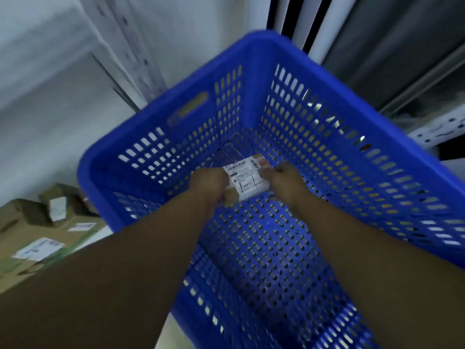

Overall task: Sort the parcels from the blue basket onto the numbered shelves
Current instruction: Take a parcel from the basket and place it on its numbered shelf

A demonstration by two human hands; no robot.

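A large blue perforated basket (377, 152) fills the middle of the view, and both my arms reach down into it. A small cardboard parcel (247, 178) with a white shipping label lies near the basket's far floor. My left hand (208, 183) grips the parcel's left end. My right hand (284, 182) holds its right end. No other parcel shows on the basket's floor.
Several cardboard boxes (45, 238) with white labels are stacked at the lower left, outside the basket. Pale shelf uprights (130, 46) rise behind the basket on the left. Grey metal shelving (415, 79) stands at the upper right.
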